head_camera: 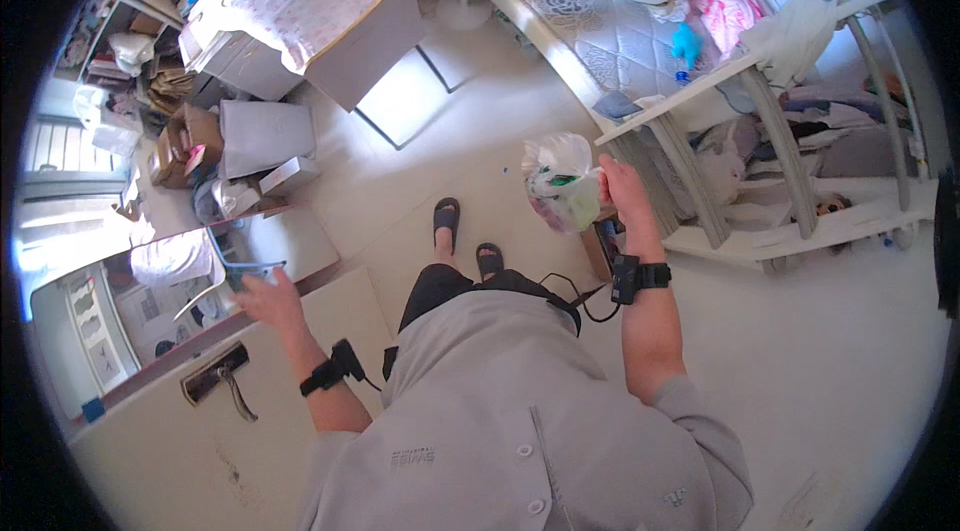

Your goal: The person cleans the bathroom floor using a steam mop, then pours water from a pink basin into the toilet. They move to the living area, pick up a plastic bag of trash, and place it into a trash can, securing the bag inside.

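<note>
My right hand (627, 193) grips a clear plastic bag (561, 190) by its gathered top. Green and pinkish things show through the plastic, but I cannot tell what they are. The bag hangs above the floor beside the end of a bunk bed. On the other side, my left hand (271, 300) is raised with its fingers apart and holds nothing. It is slightly blurred near the edge of a white door (322, 358), and I cannot tell whether it touches it. Below that hand is a metal door handle (238, 388).
A person sits on a chair (364, 51) at the upper left. Cardboard boxes (196, 133) stand along the left side. The bunk bed's ladder (694, 182) is on the right, with clothes and bedding on both levels. A fan's round base (463, 11) rests near the mattress.
</note>
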Available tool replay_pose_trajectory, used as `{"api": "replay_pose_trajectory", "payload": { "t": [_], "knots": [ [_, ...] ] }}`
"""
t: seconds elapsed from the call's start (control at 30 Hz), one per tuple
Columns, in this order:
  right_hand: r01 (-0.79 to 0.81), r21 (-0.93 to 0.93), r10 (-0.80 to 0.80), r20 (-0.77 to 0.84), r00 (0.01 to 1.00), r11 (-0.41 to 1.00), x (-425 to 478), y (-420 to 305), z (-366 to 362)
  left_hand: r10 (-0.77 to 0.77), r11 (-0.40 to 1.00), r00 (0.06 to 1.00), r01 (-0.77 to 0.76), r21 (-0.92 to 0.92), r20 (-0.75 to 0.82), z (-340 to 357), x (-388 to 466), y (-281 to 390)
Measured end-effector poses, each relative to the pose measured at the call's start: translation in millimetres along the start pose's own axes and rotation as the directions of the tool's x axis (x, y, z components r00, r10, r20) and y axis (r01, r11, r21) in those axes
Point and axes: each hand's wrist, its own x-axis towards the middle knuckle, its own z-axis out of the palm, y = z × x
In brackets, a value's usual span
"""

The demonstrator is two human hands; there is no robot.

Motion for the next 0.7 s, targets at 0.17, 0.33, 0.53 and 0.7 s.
{"api": "replay_pose_trajectory", "payload": {
  "t": [0.17, 0.33, 0.53, 0.7],
  "knots": [
    [0.006, -0.013, -0.007, -0.086, 0.996, 1.000, -18, -40, 9, 0.396, 0.896, 0.897, -0.331, -0.297, 0.197, 55, 48, 76],
    [0.044, 0.020, -0.040, -0.155, 0.987, 0.999, -22, -69, 3, 0.680, 0.697, 0.683, -0.492, -0.521, 0.266, 71, 75, 153],
    [0.113, 0.063, -0.097, -0.212, 0.972, 0.992, -33, -99, 23, 0.897, 0.421, 0.370, -0.548, -0.723, 0.242, 72, 79, 227],
    [0.106, -0.080, -0.120, -0.191, 0.974, 0.991, -24, -117, 58, 0.984, 0.173, 0.135, -0.555, -0.813, 0.117, 50, 55, 280]
  ]
}}
